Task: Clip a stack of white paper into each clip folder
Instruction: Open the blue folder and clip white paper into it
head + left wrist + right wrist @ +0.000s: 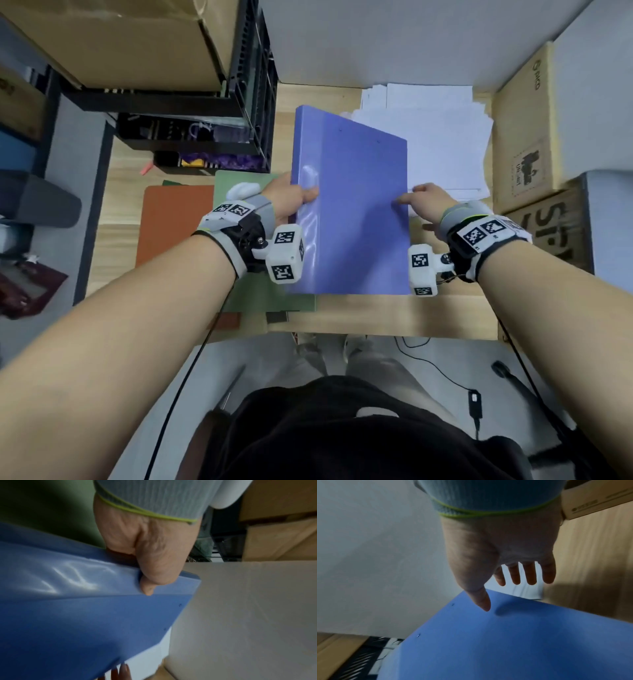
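A blue clip folder (352, 219) is closed and tilted above the wooden desk (376, 318). My left hand (294, 198) grips its spine edge, thumb on top and fingers hidden beneath; the left wrist view shows this hand (154, 563) clamped on the folder (85, 615). My right hand (424, 202) is at the folder's right edge. In the right wrist view its hand (496, 555) has straight fingers reaching past that edge, with the thumb over the cover (505, 642). A loose stack of white paper (428, 137) lies behind and to the right, partly under the folder.
A green folder (246, 185) and an orange folder (171, 222) lie flat on the left of the desk. A black crate (253, 102) with cardboard boxes stands at the back left. Cardboard boxes (527, 137) line the right side. Cables hang at the desk's front edge.
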Demonstrator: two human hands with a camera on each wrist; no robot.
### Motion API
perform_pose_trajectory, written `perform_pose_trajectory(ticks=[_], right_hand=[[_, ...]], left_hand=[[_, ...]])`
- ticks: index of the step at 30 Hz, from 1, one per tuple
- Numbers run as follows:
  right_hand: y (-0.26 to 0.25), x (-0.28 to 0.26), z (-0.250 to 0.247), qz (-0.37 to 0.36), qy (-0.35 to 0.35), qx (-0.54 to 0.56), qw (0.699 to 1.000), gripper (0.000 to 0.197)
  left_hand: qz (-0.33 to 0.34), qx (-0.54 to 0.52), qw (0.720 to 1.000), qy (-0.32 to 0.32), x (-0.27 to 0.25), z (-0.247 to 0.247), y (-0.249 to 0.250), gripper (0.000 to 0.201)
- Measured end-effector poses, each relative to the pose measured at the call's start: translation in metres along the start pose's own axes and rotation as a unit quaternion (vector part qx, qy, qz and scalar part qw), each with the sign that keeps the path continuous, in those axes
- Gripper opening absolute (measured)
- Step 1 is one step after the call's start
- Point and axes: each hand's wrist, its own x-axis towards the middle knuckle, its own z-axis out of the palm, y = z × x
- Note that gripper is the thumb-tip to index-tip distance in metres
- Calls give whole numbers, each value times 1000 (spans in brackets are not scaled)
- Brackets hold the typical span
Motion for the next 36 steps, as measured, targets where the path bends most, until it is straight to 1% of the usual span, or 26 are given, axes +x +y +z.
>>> perform_pose_trajectory(ticks=[1,2,3,4,5,6,7,8,9,10,11,12,13,14,15,17,19,21,22,25,26,30,32,33,35,36], right_hand=[[8,5,2,22,-15,6,1000,16],[15,9,4,41,-29,27,998,17],[20,11,6,56,-37,42,997,21],[26,18,9,67,-43,51,996,32],[33,26,11,78,-49,46,995,45],[39,34,14,90,-53,38,994,54],[51,48,15,101,-53,26,993,59],[60,57,15,109,-59,16,992,60],[66,61,15,118,-66,14,991,59],[67,58,15,126,-74,17,989,56],[66,53,15,133,-80,13,988,53],[62,45,16,134,-81,7,988,49],[62,41,16,131,-80,6,988,42],[64,43,15,124,-75,13,989,37],[66,43,13,120,-59,15,991,37],[67,44,6,119,-24,16,993,53],[61,38,0,116,-13,47,992,55],[51,30,-4,115,-40,108,987,62],[44,26,-4,102,-62,138,983,66],[19,14,0,55,-119,175,976,77],[9,12,3,38,-144,180,972,79],[-35,-5,28,-33,-270,136,952,79],[-52,-13,45,-57,-305,99,945,77],[-59,-17,55,-68,-320,78,942,74],[-68,-23,73,-84,-329,56,939,68],[-69,-23,78,-85,-317,57,943,65]], left_hand=[[-8,10,1000,-2,7,-4,-10,50],[-18,6,1000,-7,10,-6,-20,53],[-24,-10,1000,-7,8,-4,-26,47],[-35,-23,999,0,3,-1,-28,37],[-48,-32,998,11,5,1,-37,32],[-68,-25,997,20,5,3,-44,33],[-86,-13,996,25,9,5,-54,40],[-108,22,993,33,17,5,-64,58],[-118,67,990,45,36,4,-83,79],[-129,129,981,58,50,5,-96,91],[-133,192,971,59,59,4,-105,92],[-134,245,959,55,62,5,-108,84],[-129,290,947,47,52,9,-100,73],[-122,311,942,36,38,14,-88,65],[-122,318,940,23,37,18,-87,60],[-135,312,940,11,32,23,-82,54],[-139,309,941,10,32,25,-78,56],[-124,287,950,15,29,24,-70,60],[-110,270,956,16,26,25,-64,60],[-59,201,978,12,15,25,-34,50],[-48,185,982,8,8,25,-21,47],[0,117,993,23,-21,17,24,63],[27,119,992,44,-30,12,39,70],[42,138,987,70,-35,6,42,68],[58,184,972,131,-41,-11,42,51],[58,206,963,163,-40,-16,44,44]])
